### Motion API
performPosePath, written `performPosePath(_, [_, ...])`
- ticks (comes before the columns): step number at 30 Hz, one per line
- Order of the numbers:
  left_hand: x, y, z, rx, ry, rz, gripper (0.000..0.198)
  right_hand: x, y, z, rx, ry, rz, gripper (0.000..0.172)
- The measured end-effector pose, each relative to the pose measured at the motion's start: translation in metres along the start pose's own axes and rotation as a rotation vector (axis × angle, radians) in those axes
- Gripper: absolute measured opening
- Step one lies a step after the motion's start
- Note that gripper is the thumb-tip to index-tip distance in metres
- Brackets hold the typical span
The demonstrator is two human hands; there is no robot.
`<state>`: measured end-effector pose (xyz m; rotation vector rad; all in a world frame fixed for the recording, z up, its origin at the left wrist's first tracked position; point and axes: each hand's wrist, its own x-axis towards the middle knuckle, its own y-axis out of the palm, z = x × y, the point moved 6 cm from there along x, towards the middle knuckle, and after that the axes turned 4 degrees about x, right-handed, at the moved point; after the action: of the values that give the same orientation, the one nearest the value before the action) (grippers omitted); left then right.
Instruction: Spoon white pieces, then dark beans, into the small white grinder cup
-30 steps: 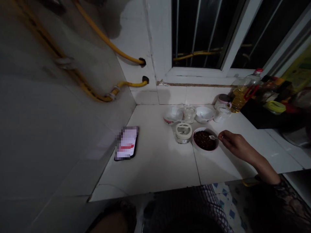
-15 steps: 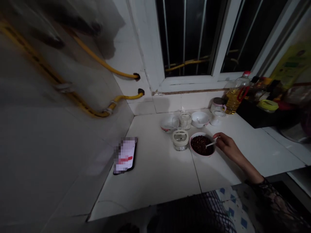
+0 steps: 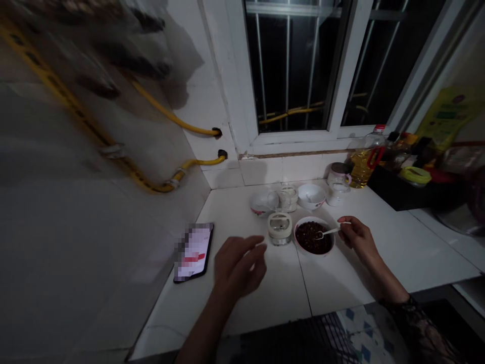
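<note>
Behind the front edge of the counter (image 3: 273, 288), your right hand (image 3: 358, 240) pinches a spoon (image 3: 330, 232) already in the bowl (image 3: 296, 244), your empty left hand (image 3: 237, 268) half-curled near the still-lidded jar (image 3: 279, 229)

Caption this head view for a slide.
Right hand holds a white spoon in a bowl of dark red mixture; left hand hovers near a lidded jar.

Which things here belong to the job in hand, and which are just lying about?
In use:
white spoon, in the right hand
bowl of dark mixture, under its tip
front lidded jar, probably, nearest the left hand

Apparently lying about:
phone
oil bottle
</note>
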<state>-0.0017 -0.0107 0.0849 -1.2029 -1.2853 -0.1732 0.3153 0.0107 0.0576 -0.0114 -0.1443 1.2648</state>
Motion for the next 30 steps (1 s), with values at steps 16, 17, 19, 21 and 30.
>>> performPosePath(16, [0.005, 0.064, 0.042, -0.077, -0.175, 0.220, 0.049, 0.002, -0.001, -0.006, 0.129, 0.055, -0.076, 0.028])
performPosePath(17, [0.004, 0.066, 0.042, -0.083, -0.183, 0.236, 0.053, 0.002, -0.001, -0.005, 0.139, 0.056, -0.079, 0.027])
performPosePath(19, [0.003, 0.069, 0.042, -0.099, -0.195, 0.254, 0.058, 0.001, -0.001, -0.004, 0.155, 0.062, -0.076, 0.027])
performPosePath(21, [0.002, 0.072, 0.042, -0.117, -0.209, 0.259, 0.060, 0.001, -0.001, -0.004, 0.172, 0.073, -0.068, 0.028])
performPosePath(30, [-0.001, 0.080, 0.045, -0.232, -0.243, 0.193, 0.053, 0.002, -0.004, -0.004, 0.162, 0.045, -0.101, 0.029])
